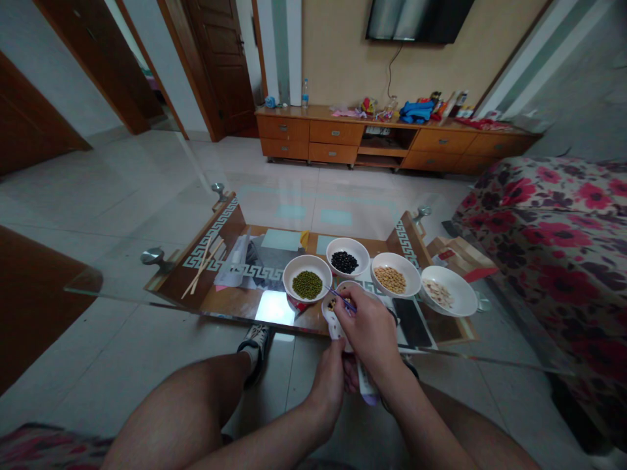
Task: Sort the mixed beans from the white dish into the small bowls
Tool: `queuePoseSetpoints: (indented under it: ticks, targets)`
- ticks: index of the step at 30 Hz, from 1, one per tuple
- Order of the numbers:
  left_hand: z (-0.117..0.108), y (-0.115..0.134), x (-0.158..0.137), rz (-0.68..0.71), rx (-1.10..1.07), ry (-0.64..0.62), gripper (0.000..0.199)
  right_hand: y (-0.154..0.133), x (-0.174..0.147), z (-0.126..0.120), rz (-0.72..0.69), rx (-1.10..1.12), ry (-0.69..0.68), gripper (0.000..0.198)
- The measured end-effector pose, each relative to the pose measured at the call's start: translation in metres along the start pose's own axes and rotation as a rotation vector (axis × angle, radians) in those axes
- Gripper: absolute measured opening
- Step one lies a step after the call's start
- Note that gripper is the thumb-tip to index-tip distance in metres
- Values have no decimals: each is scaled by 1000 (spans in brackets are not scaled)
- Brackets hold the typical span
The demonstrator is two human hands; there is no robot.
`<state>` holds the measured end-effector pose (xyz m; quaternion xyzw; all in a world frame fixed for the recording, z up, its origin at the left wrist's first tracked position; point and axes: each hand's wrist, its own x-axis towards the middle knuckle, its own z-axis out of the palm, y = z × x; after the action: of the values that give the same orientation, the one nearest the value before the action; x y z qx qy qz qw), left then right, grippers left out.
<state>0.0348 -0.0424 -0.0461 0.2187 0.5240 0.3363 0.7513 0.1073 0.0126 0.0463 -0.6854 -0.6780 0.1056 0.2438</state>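
The thin blue tool (347, 302) is pinched between the fingers and thumb of the right hand (371, 326), its tip pointing at the near rim of the bowl of green beans. The left hand (327, 378) grips the lower edge of a white dish (337, 328), which sits under the right hand and contains a few dark and yellow beans. A white handle (366, 385) with a lilac end shows below the right wrist; whether it joins the dish is hidden.

Just beyond the hands, a white bowl (307, 262) of green beans (307, 285) stands on the glass table (277, 307). Next to it, further away, is a bowl (347, 245) of black beans (344, 262); to the right come a bowl (412, 274) of tan beans (390, 279) and one (461, 295) with pale flat pieces (437, 294). A dark flat slab (414, 322) lies near the right hand. Wooden chopsticks (199, 271) are at the far left, and a paper bag (460, 256) is at the right. Past the table stands a long wooden cabinet (333, 134).
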Motion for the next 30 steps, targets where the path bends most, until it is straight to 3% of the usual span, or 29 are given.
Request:
queuePoseSetpoints:
  ticks: [11, 18, 30]
  targets:
    - [0, 16, -17, -10, 51, 5, 65, 45, -11, -28, 195, -258, -45, 21]
    - [0, 13, -14, -18, 24, 11, 65, 46, -12, -30, 194, -342, -216, 18]
    - [0, 10, -10, -31, 18, 6, 66, 50, -13, -24, 133, -384, -205, 16]
